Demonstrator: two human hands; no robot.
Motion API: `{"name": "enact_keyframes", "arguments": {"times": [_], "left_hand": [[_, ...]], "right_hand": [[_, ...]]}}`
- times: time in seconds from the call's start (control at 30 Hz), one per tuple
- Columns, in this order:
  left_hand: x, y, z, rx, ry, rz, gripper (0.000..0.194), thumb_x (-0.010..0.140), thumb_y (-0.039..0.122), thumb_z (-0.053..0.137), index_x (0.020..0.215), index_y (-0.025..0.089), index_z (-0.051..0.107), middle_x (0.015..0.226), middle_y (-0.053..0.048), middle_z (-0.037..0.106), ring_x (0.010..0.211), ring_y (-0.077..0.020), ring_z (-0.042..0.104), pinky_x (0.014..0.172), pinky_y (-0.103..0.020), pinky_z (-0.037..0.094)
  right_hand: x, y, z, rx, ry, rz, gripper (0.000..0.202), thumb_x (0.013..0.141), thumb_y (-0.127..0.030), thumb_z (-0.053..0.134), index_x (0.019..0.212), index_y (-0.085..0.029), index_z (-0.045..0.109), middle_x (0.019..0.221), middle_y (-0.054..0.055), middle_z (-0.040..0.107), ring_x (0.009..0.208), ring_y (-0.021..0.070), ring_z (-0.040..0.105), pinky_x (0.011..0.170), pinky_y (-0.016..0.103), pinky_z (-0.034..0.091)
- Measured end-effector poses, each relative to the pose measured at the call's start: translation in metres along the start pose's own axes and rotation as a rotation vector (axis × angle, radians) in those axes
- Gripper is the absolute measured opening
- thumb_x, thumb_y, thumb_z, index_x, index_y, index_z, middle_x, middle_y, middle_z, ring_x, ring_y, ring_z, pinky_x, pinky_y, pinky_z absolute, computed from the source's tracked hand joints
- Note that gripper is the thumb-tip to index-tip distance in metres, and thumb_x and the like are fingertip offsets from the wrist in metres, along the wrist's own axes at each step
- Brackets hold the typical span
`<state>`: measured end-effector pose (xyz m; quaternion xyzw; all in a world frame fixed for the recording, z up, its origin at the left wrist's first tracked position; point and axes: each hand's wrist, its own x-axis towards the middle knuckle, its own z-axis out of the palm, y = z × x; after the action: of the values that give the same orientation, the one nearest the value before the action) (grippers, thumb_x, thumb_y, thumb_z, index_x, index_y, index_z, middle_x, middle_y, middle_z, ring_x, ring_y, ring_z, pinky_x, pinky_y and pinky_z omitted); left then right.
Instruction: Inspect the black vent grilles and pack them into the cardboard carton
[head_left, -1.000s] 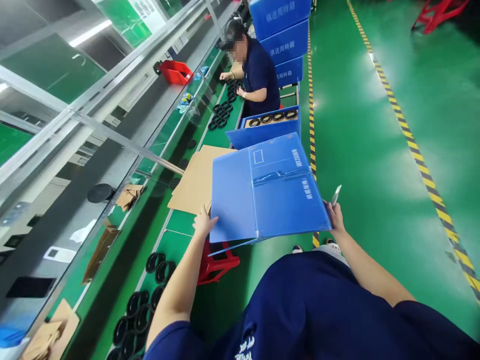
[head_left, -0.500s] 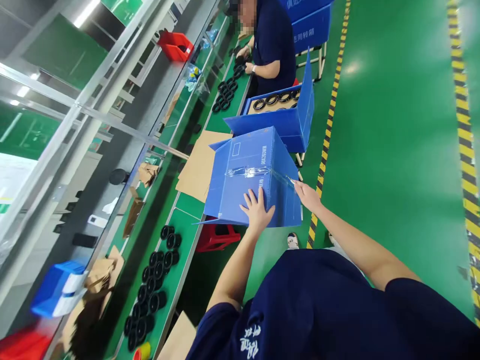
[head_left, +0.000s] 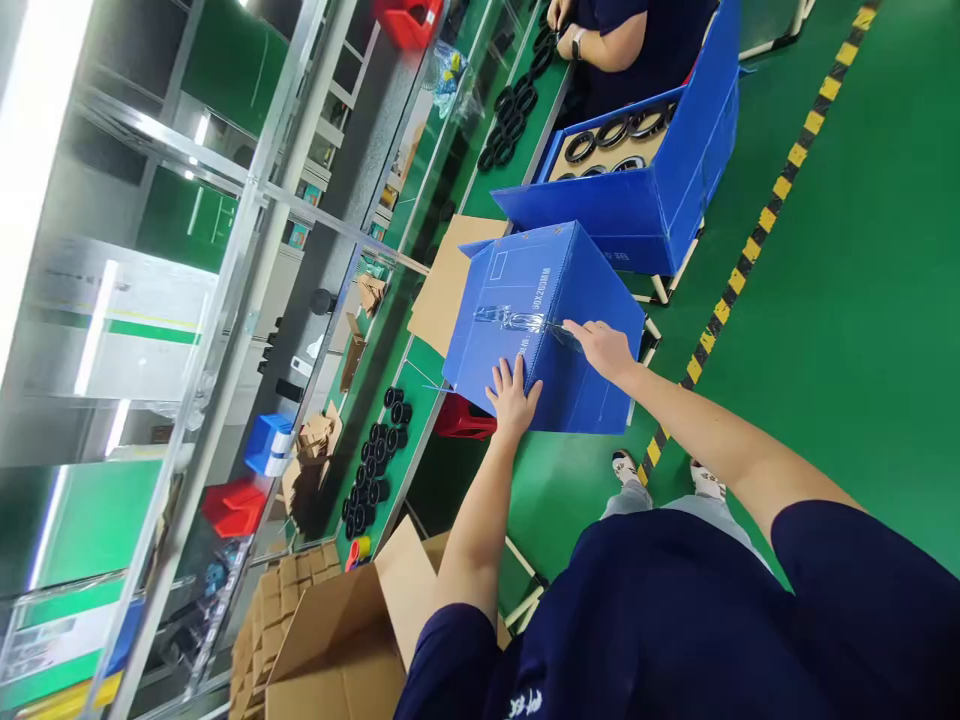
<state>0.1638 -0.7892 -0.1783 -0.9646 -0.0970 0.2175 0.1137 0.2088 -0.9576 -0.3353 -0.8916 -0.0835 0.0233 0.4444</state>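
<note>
One taped box point(head_left: 566, 380), green workbench point(head_left: 421, 400), green floor point(head_left: 840, 320)

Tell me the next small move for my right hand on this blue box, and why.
Perhaps work the right hand slowly along the clear tape on the blue box. Its fingers are at the tape near the box's edge, while the left hand lies spread on the printed face, likely steadying it. I can't tell whether the tape there is loose.
</note>
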Motion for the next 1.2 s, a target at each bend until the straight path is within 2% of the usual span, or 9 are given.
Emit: {"name": "enact_keyframes", "arguments": {"times": [0.17, 0.47, 0.67, 0.87, 1.0, 1.1, 1.2], "left_hand": [[0.002, -0.009, 0.005, -0.008, 0.019, -0.006, 0.073, 0.100, 0.054, 0.046, 0.165, 0.033, 0.022, 0.175, -0.008, 0.011, 0.162, -0.0333, 0.006, 0.124, -0.067, 0.014], [0.002, -0.029, 0.009, -0.016, 0.038, 0.031, 0.073, 0.100, 0.053, 0.044, 0.166, 0.029, 0.021, 0.175, -0.009, 0.010, 0.162, -0.0319, 0.006, 0.127, -0.062, 0.016], [0.004, -0.064, 0.012, -0.048, 0.064, 0.112, 0.076, 0.100, 0.055, 0.045, 0.166, 0.025, 0.021, 0.175, -0.010, 0.010, 0.162, -0.0287, 0.006, 0.130, -0.053, 0.012], [-0.005, -0.108, 0.017, -0.128, 0.073, 0.108, 0.078, 0.099, 0.059, 0.045, 0.166, 0.028, 0.018, 0.175, -0.009, 0.011, 0.162, -0.0266, 0.008, 0.132, -0.048, 0.010], [-0.013, -0.120, 0.018, -0.147, 0.059, 0.084, 0.080, 0.100, 0.058, 0.045, 0.167, 0.030, 0.012, 0.176, -0.008, 0.007, 0.162, -0.0258, 0.006, 0.132, -0.048, 0.011], [-0.015, -0.123, 0.020, -0.173, 0.069, 0.116, 0.079, 0.100, 0.055, 0.047, 0.167, 0.034, 0.010, 0.176, -0.004, 0.004, 0.162, -0.0262, 0.005, 0.132, -0.049, 0.009], [-0.015, -0.127, 0.022, -0.175, 0.092, 0.104, 0.080, 0.098, 0.058, 0.047, 0.166, 0.036, 0.012, 0.176, -0.001, 0.008, 0.162, -0.0271, 0.005, 0.132, -0.049, 0.011]], "right_hand": [[-0.005, 0.019, 0.013, -0.009, 0.014, -0.086, 0.055, 0.102, -0.007, 0.032, 0.148, -0.021, 0.058, 0.102, 0.011, 0.070, 0.094, 0.0227, 0.054, 0.071, 0.030, 0.038], [-0.020, 0.048, 0.065, 0.105, -0.058, -0.096, 0.052, 0.104, -0.010, 0.032, 0.148, -0.017, 0.058, 0.100, 0.011, 0.069, 0.092, 0.0240, 0.054, 0.072, 0.033, 0.037], [-0.028, 0.077, 0.100, 0.160, -0.070, -0.169, 0.049, 0.104, -0.012, 0.037, 0.148, -0.021, 0.058, 0.095, 0.010, 0.068, 0.089, 0.0230, 0.053, 0.074, 0.033, 0.039], [-0.038, 0.072, 0.128, 0.213, -0.053, -0.271, 0.048, 0.103, -0.011, 0.041, 0.145, -0.022, 0.060, 0.094, 0.010, 0.068, 0.089, 0.0230, 0.052, 0.070, 0.035, 0.035], [-0.054, 0.072, 0.139, 0.208, -0.035, -0.253, 0.046, 0.104, -0.012, 0.039, 0.144, -0.019, 0.060, 0.096, 0.011, 0.069, 0.091, 0.0239, 0.051, 0.070, 0.036, 0.033], [-0.065, 0.085, 0.148, 0.190, -0.048, -0.228, 0.045, 0.104, -0.011, 0.038, 0.142, -0.016, 0.061, 0.092, 0.011, 0.068, 0.088, 0.0240, 0.050, 0.068, 0.036, 0.030], [-0.072, 0.102, 0.160, 0.193, -0.078, -0.203, 0.045, 0.102, -0.010, 0.038, 0.141, -0.017, 0.061, 0.090, 0.011, 0.068, 0.087, 0.0241, 0.049, 0.067, 0.036, 0.029]]}}
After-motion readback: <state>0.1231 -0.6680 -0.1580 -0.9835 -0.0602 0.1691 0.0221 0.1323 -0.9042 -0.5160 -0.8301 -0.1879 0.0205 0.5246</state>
